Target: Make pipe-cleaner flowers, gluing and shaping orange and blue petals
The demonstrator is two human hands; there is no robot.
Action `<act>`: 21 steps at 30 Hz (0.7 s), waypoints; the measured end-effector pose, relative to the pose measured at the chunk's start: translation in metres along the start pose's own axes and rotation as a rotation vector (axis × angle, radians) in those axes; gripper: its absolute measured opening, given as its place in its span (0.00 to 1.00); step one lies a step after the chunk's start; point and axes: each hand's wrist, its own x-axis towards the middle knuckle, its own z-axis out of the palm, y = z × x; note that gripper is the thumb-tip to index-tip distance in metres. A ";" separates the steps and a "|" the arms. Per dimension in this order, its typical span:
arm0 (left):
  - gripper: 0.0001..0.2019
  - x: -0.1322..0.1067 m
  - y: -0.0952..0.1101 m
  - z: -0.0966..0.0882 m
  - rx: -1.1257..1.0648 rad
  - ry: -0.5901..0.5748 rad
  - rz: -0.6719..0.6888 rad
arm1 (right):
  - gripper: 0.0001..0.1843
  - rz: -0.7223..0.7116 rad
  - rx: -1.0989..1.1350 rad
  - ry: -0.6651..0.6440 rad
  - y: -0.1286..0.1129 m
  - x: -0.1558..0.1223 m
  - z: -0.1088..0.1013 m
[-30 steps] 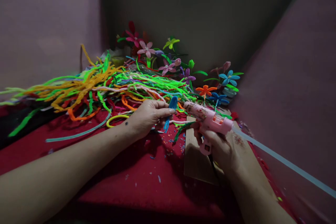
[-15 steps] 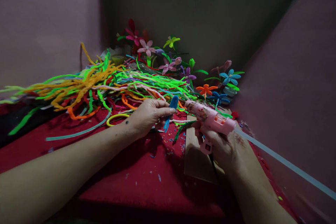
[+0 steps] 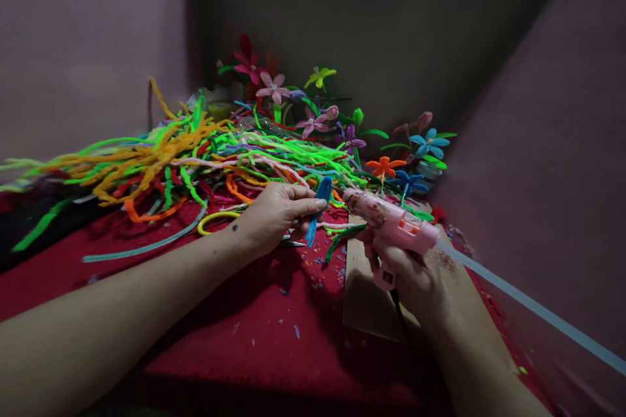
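Note:
Between the thumb and fingers of my left hand [image 3: 286,212] is a blue pipe cleaner petal [image 3: 323,189], pinched upright with its narrow tail hanging below. My right hand [image 3: 408,273] is wrapped round the handle of a pink hot glue gun [image 3: 391,218]. Its nozzle points left, close to the petal, with a small gap between them. A long translucent glue stick [image 3: 533,303] juts out of the gun's back. Under the gun lies a wooden board [image 3: 364,300]. A dark green pipe cleaner piece [image 3: 337,244] rests between my hands.
Behind my hands spreads a heap of colourful pipe cleaners [image 3: 171,150]. Finished pipe cleaner flowers [image 3: 272,88] stand at the back, with an orange flower [image 3: 385,166] near the gun. Yellow-handled scissors [image 3: 211,223] lie by my left wrist. Fuzz scraps dot the red cloth [image 3: 235,352].
Almost nothing differs. The glue gun's nozzle has shifted very slightly left, towards the blue petal, and my left hand keeps the same pinch.

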 end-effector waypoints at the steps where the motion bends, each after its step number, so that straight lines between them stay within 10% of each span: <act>1: 0.09 0.000 0.000 0.000 0.000 -0.001 0.000 | 0.10 0.018 0.024 0.009 0.003 0.000 0.000; 21: 0.15 -0.004 0.007 0.002 0.078 0.031 0.047 | 0.19 0.014 -0.020 -0.010 0.010 -0.001 -0.007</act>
